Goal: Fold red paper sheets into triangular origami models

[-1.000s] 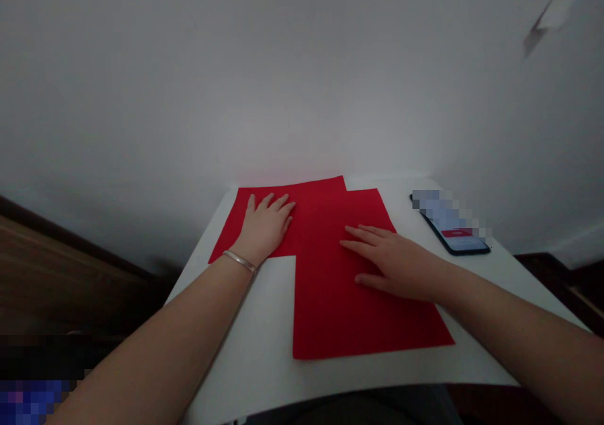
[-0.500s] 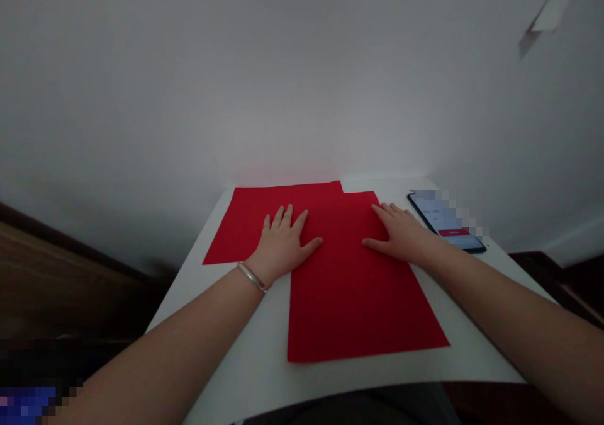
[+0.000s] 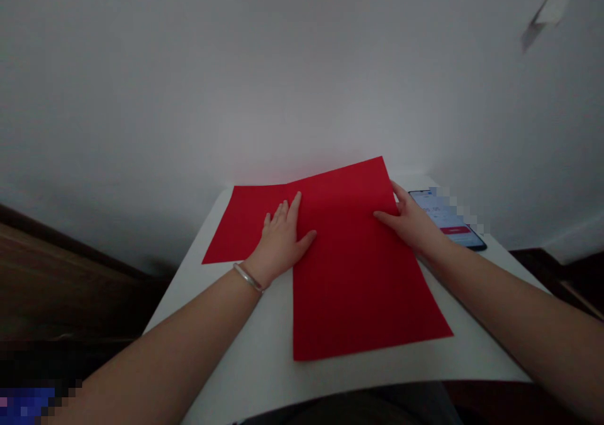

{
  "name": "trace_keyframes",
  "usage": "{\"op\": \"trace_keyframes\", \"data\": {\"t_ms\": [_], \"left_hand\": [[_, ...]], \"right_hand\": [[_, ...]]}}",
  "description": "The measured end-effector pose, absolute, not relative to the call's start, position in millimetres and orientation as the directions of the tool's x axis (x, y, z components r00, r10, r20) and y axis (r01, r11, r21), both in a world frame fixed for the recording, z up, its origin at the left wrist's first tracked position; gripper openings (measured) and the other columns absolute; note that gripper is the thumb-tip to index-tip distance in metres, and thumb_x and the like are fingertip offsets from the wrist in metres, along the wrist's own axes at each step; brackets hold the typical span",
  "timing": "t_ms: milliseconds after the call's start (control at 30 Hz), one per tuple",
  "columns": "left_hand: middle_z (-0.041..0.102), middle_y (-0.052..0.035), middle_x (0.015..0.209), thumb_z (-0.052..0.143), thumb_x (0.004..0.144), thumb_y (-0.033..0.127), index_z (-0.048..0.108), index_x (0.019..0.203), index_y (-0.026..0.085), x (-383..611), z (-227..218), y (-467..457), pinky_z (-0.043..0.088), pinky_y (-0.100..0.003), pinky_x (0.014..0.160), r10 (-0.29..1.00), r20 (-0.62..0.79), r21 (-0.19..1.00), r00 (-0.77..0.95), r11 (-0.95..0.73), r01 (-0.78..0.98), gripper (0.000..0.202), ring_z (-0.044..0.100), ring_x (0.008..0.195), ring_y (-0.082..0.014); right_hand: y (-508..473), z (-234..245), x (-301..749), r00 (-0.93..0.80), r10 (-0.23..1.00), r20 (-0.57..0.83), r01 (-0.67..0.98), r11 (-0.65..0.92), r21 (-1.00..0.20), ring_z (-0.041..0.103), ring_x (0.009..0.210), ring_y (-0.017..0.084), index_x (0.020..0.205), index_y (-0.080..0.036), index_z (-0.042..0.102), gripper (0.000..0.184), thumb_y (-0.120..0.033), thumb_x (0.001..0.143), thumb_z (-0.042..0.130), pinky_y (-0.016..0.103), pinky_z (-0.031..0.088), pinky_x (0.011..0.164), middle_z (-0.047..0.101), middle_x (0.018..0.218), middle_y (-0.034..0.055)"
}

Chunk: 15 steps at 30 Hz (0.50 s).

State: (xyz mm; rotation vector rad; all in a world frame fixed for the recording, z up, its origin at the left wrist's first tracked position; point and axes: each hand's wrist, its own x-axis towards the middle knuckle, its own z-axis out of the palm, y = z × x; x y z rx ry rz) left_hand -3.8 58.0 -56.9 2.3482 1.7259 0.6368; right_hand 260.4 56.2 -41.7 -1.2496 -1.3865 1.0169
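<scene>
Two red paper sheets lie on a small white table (image 3: 264,356). The upper sheet (image 3: 358,274) runs toward me; its far edge is raised off the table. My right hand (image 3: 411,222) pinches that far right edge, thumb on top and fingers behind the paper. My left hand (image 3: 280,243), with a silver bangle on the wrist, rests at the sheet's left edge, fingers tucked along it and thumb on top. The lower sheet (image 3: 240,226) lies flat to the far left, partly covered by the upper one.
A phone (image 3: 448,220) with a lit screen lies at the table's far right, just beyond my right hand. A pale wall stands right behind the table. Dark wooden floor shows on both sides.
My right hand has gone from flat on the upper sheet to gripping its far right edge and lifting it. My left hand slid right to that sheet's left edge.
</scene>
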Motion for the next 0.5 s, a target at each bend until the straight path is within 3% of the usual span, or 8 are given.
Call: {"op": "trace_keyframes", "data": {"t_ms": [100, 200, 333, 500], "left_hand": [[0.035, -0.0138, 0.150, 0.047, 0.090, 0.034, 0.016, 0.150, 0.018, -9.0, -49.8, 55.8, 0.027, -0.050, 0.112, 0.923, 0.307, 0.640, 0.234, -0.382, 0.667, 0.070, 0.039, 0.135, -0.0266], [0.047, -0.0062, 0.144, 0.037, 0.092, 0.027, 0.034, 0.145, 0.023, -17.7, -42.0, 51.9, 0.039, -0.041, 0.107, 0.904, 0.341, 0.787, 0.259, -0.425, 0.447, 0.053, 0.050, 0.126, -0.0212], [0.062, -0.0021, 0.127, 0.036, 0.083, 0.011, 0.062, 0.121, 0.023, -29.0, -34.2, 48.1, 0.045, -0.038, 0.102, 0.848, 0.271, 0.809, 0.455, -0.457, 0.370, 0.047, 0.058, 0.117, -0.0195], [0.057, -0.0021, 0.133, 0.037, 0.075, 0.002, 0.058, 0.128, 0.025, -30.2, -27.9, 49.5, 0.042, -0.038, 0.105, 0.733, 0.215, 0.680, 0.645, -0.587, 0.440, 0.061, 0.054, 0.121, -0.0180]], "right_hand": [[52.6, -35.7, 257.2, -0.008, 0.995, 0.102, -0.084, 0.101, -0.991, 0.069, 0.091, 0.026, 0.133, -0.031, 0.042, 0.070, -0.023, 0.070, 0.069, 0.046, 0.057, 0.080, 0.069, 0.114, 0.0032], [50.0, -32.5, 255.4, 0.014, 0.998, 0.068, -0.188, 0.069, -0.980, 0.070, 0.086, 0.026, 0.123, -0.029, 0.050, 0.060, -0.019, 0.068, 0.071, 0.046, 0.058, 0.078, 0.071, 0.110, 0.0034], [51.6, -35.2, 255.6, 0.018, 0.998, -0.061, -0.197, -0.056, -0.979, 0.071, 0.082, 0.026, 0.115, -0.026, 0.056, 0.052, -0.017, 0.066, 0.072, 0.044, 0.059, 0.073, 0.073, 0.103, 0.0037], [52.6, -38.7, 256.1, 0.013, 0.991, -0.131, -0.127, -0.129, -0.984, 0.071, 0.086, 0.028, 0.115, -0.026, 0.056, 0.050, -0.018, 0.068, 0.069, 0.045, 0.060, 0.073, 0.072, 0.107, 0.0054]]}}
